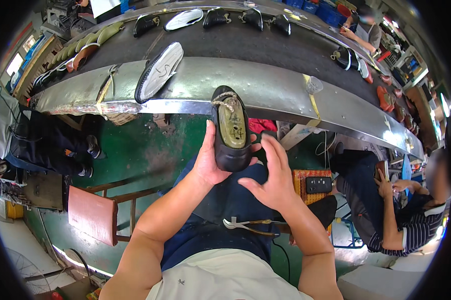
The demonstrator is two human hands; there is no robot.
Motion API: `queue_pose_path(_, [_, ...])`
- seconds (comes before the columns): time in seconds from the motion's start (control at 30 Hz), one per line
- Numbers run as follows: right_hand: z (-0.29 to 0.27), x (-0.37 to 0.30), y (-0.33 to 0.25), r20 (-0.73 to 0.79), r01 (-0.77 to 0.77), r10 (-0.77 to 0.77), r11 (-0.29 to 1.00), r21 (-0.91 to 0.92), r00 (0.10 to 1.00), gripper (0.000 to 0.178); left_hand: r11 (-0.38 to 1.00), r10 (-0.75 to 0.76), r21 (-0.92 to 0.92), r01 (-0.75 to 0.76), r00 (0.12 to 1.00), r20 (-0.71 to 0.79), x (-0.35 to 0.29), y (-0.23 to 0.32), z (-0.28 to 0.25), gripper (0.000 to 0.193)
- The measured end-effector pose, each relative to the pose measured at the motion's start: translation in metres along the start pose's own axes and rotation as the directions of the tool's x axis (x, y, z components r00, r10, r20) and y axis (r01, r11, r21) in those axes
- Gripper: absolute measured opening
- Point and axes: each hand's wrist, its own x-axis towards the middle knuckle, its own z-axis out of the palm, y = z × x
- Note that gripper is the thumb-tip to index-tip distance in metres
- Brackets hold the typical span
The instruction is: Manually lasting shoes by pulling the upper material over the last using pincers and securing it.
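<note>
My left hand point(210, 161) is closed around the side and underside of a black shoe upper point(234, 159). A green shoe last point(231, 131) fills the shoe's opening, with a twisted cord point(228, 100) tied at its far end. My right hand point(274, 181) is beside the shoe with thumb and fingers spread, holding nothing. Across my lap lie lasting pincers point(248, 228) with metal jaws and brownish handles. Ahead, a white-bottomed sole or shoe point(160, 72) leans on the metal bench edge.
A long dark conveyor point(210, 45) behind a metal ledge point(245, 75) carries several shoes and lasts. A brown stool point(93, 215) stands left; a dark phone-like device point(318, 185) rests on an orange mat at right. One person point(410, 225) sits right, another point(40, 135) stands left.
</note>
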Motion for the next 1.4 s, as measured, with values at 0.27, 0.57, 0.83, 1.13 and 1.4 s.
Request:
queue_pose_path(0.27, [0.025,0.037,0.037,0.051,0.08,-0.088,0.986,0.145,0.995,0.112,0.911,0.272,0.389,-0.139,0.911,-0.311,0.024,0.012,0.026,0.075])
queue_pose_path(0.57, [0.006,0.065,0.062,0.055,0.154,-0.161,0.982,0.105,0.985,0.1,-0.335,0.392,0.824,-0.457,0.728,0.563,0.073,0.07,0.025,0.079])
queue_pose_path(0.83, [-0.004,0.106,0.081,0.075,0.208,-0.228,0.956,0.208,0.971,0.102,-0.253,0.472,0.834,-0.491,0.69,0.549,0.099,0.089,0.051,0.067])
queue_pose_path(1.13, [0.035,0.094,0.061,-0.192,0.074,0.015,0.893,0.445,0.981,0.104,-0.095,0.526,0.894,-0.437,0.74,0.418,0.107,0.085,0.052,0.06])
queue_pose_path(1.4, [0.057,0.061,0.034,-0.154,-0.25,0.575,0.56,0.79,0.804,0.111,-0.228,0.411,0.898,-0.378,0.798,0.44,0.118,0.067,0.05,0.053])
